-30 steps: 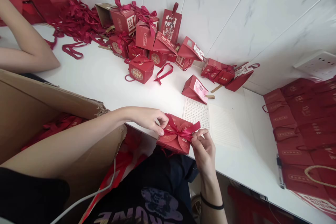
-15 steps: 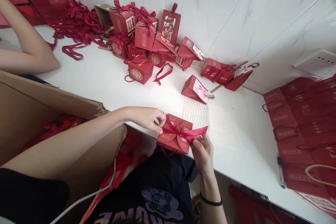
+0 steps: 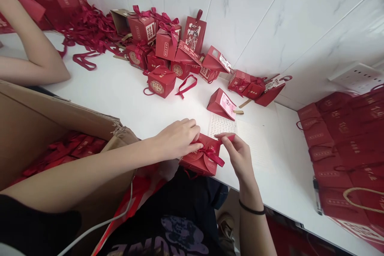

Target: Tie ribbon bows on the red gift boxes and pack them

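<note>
"What does your head view show?"
"From my remote screen, I see a red box [image 3: 198, 165] at the near edge of a white counter [image 3: 120, 96], a ribbon [image 3: 215, 157] across its top."
"And each hand?"
"The right hand [image 3: 240, 153] pinches the ribbon; the left hand [image 3: 178, 138] curls over the box's left side, its grip unclear to me."

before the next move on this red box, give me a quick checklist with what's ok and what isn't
1. Box flaps closed under the ribbon: ok.
2. Left hand on the box: ok.
3. Right hand gripping a ribbon end: ok, pinched by thumb and finger.
4. No ribbon loose: not ok, one strip juts free from the knot.
5. Knot tight: cannot tell.
</note>
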A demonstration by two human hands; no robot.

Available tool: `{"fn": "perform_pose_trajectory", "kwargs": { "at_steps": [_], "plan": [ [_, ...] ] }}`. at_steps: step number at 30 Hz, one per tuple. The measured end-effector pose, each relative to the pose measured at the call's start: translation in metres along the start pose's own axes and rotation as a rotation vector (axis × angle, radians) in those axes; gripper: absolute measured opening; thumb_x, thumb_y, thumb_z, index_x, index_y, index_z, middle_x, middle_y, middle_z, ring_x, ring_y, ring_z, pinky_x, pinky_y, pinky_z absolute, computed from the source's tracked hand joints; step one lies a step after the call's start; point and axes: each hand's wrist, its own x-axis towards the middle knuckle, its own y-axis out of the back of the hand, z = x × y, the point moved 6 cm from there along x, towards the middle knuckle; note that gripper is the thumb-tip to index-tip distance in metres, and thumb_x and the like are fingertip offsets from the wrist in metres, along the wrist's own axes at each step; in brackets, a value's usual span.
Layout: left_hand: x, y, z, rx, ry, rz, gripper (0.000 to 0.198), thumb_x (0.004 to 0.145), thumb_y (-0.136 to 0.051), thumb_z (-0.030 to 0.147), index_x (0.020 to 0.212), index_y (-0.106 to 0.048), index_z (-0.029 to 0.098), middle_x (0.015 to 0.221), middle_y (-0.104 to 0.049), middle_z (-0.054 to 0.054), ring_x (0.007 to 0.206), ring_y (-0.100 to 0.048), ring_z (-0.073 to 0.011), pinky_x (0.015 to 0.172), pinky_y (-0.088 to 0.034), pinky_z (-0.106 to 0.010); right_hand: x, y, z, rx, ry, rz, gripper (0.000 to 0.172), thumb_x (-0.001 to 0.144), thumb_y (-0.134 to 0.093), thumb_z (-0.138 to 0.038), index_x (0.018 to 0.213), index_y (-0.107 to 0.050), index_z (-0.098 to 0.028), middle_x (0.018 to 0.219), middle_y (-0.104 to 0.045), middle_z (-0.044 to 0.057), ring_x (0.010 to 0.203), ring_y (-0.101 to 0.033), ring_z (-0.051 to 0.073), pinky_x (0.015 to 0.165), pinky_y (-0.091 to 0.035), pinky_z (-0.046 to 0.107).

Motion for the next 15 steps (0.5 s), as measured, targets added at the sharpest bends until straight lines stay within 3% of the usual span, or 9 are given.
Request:
{"fn": "perform_pose_trajectory", "kwargs": {
  "at_steps": [4, 7, 9, 12, 13, 15],
  "plan": [
    [-0.006, 0.001, 0.02, 0.161, -0.223, 0.222, 0.019, 0.088, -0.049, 0.03, 0.084, -0.057, 0.013, 0.09, -0.055, -0.009, 0.082, -0.05, -0.0201, 0.073, -0.04, -0.032, 0.021, -0.008, 0.006, -0.026, -0.102, -0.187, 0.035, 0.079, -0.058, -0.05, 0.067, -0.054, -0.017, 0.065, -0.056, 0.0, 0.062, -0.051, 0.014, 0.059, -0.042, 0.026],
    [-0.014, -0.007, 0.037, 0.349, -0.354, 0.299, 0.02, 0.089, -0.043, 0.02, 0.077, -0.058, 0.014, 0.084, -0.057, -0.008, 0.079, -0.05, -0.0203, 0.07, -0.038, -0.033, 0.034, -0.01, 0.012, -0.122, -0.138, -0.279, 0.035, 0.078, -0.059, -0.048, 0.065, -0.05, -0.017, 0.06, -0.05, -0.002, 0.056, -0.046, 0.012, 0.053, -0.037, 0.025],
    [-0.018, -0.011, 0.043, 0.448, -0.366, 0.327, 0.019, 0.087, -0.041, 0.013, 0.078, -0.058, 0.013, 0.081, -0.058, -0.008, 0.076, -0.051, -0.0195, 0.067, -0.037, -0.032, 0.041, -0.007, 0.008, -0.252, -0.101, -0.259, 0.028, 0.078, -0.059, -0.043, 0.07, -0.053, -0.017, 0.064, -0.053, -0.001, 0.061, -0.05, 0.014, 0.056, -0.039, 0.026],
    [-0.024, -0.011, 0.051, 0.533, -0.368, 0.409, 0.02, 0.087, -0.041, 0.009, 0.08, -0.059, 0.012, 0.075, -0.059, -0.007, 0.07, -0.051, -0.0176, 0.064, -0.035, -0.031, 0.048, -0.005, -0.02, -0.392, 0.082, -0.135, 0.021, 0.081, -0.056, -0.037, 0.086, -0.059, -0.017, 0.087, -0.061, 0.004, 0.081, -0.057, 0.018, 0.069, -0.045, 0.031],
    [-0.025, -0.011, 0.053, 0.551, -0.376, 0.444, 0.02, 0.087, -0.041, 0.009, 0.079, -0.06, 0.012, 0.072, -0.059, -0.006, 0.068, -0.05, -0.017, 0.063, -0.035, -0.031, 0.049, -0.01, -0.031, -0.405, 0.147, -0.143, 0.02, 0.083, -0.055, -0.036, 0.089, -0.061, -0.018, 0.092, -0.062, 0.005, 0.086, -0.057, 0.019, 0.073, -0.046, 0.032],
    [-0.027, -0.012, 0.057, 0.567, -0.388, 0.487, 0.02, 0.086, -0.043, 0.009, 0.076, -0.059, 0.012, 0.069, -0.059, -0.005, 0.064, -0.05, -0.0164, 0.062, -0.035, -0.032, 0.047, -0.028, -0.049, -0.424, 0.231, -0.289, 0.02, 0.086, -0.052, -0.035, 0.085, -0.064, -0.02, 0.093, -0.063, 0.004, 0.09, -0.057, 0.018, 0.076, -0.046, 0.031]
  ]
}}
